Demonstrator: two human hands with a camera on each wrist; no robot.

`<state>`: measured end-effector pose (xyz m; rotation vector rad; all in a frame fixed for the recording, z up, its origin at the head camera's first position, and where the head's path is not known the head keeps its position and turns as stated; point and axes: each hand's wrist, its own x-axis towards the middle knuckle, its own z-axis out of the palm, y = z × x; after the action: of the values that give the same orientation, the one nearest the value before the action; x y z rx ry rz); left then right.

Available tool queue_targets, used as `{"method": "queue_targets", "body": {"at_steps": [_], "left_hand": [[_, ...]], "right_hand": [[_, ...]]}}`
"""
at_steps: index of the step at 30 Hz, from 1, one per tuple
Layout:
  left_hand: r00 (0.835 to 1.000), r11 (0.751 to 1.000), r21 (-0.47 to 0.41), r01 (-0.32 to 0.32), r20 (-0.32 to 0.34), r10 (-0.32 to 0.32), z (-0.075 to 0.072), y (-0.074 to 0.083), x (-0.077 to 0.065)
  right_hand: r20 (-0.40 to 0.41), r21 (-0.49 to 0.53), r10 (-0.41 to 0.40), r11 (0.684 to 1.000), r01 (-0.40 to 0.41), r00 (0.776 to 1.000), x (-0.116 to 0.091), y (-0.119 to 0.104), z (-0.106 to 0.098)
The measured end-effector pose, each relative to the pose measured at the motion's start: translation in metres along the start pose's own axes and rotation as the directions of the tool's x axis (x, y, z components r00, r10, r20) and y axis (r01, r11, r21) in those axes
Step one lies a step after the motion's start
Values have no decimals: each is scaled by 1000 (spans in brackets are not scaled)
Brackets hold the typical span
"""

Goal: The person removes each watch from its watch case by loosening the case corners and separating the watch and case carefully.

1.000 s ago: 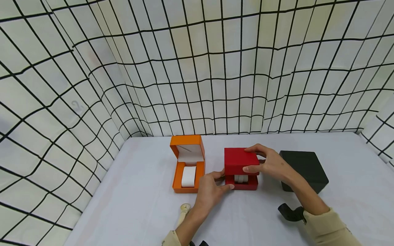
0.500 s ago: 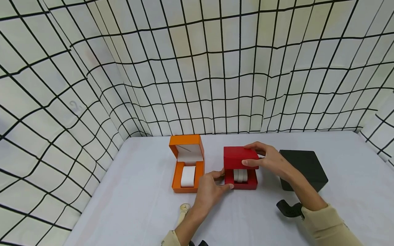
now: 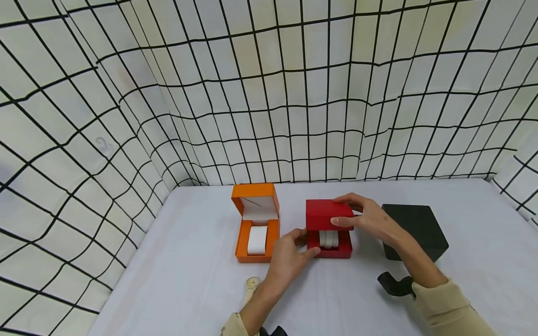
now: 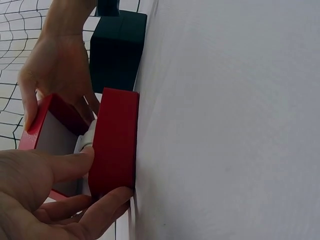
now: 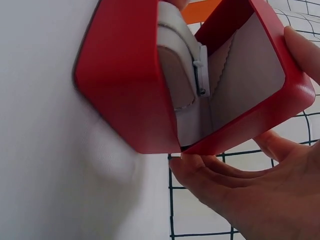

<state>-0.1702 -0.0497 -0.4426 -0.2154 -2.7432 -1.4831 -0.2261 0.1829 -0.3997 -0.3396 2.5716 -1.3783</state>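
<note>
A red watch box [image 3: 329, 253] stands on the white table with its hinged lid [image 3: 325, 214] partly raised. Thumb in front and fingers along its side, my left hand [image 3: 287, 261] grips the base at the left. My right hand [image 3: 371, 224] holds the lid from the right, thumb on the front edge and fingers over the top. Inside the base sits a pale grey cushion [image 3: 329, 239] with a band round it; in the right wrist view a flat white piece with dark edging [image 5: 201, 72] shows on it. The lid's lining [image 5: 250, 75] is white.
An orange watch box [image 3: 238, 242], open with a white cushion [image 3: 257, 240], stands to the left. A pale-strapped watch [image 3: 252, 283] lies beside my left forearm. A black box [image 3: 414, 231] stands to the right, behind my right forearm. Netting over white cloth surrounds the table.
The red box's lid has tilted further up and back with my right hand, showing more of the cushion. Over the last half second hardly anything has moved. My left hand stays on the base.
</note>
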Motion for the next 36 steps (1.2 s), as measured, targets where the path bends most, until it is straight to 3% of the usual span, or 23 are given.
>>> {"method": "queue_targets", "body": {"at_steps": [8,22,36], "left_hand": [[1000,999,-31,7,-15,-7,2,1,-1],[1000,1000,2,3,-9,-3,2,1,-1],[1000,1000,2,12,-23,-12,1,4,-3]], "right_hand": [[9,23,14,1000,-14,1000,4,-3,0],[1,8,13,1000,-13,1000,4,-5,1],[-138,5,-89,996,91,986,8,-9,11]]}}
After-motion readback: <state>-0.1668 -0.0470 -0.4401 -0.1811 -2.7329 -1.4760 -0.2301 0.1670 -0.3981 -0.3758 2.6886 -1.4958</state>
